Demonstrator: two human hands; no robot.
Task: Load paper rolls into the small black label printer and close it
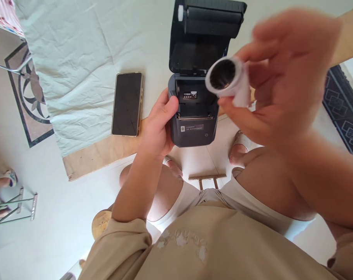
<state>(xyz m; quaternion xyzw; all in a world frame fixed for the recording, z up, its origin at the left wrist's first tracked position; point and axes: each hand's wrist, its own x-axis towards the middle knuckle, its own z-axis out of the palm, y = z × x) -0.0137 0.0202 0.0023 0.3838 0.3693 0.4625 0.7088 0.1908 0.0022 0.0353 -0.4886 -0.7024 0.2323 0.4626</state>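
Observation:
A dark portable label printer (194, 132) is in my left hand (159, 128), its thumb pressed on the left rim. The printer's lid (201, 50) is flipped up, and the paper bay under it shows a small printed sticker. My right hand (290, 77), partly blurred, grips a white paper roll (242, 87) between thumb and fingers. That roll is tilted with its hollow core facing me, in front of the printer's right edge and hiding part of the bay.
A smartphone (127, 104) lies face up on the pale tablecloth (77, 77), left of the printer. The wooden table edge (103, 155) runs below it. On the floor are a wooden stool (100, 223), a metal stand (19, 206) and another person's foot (7, 179) at the left.

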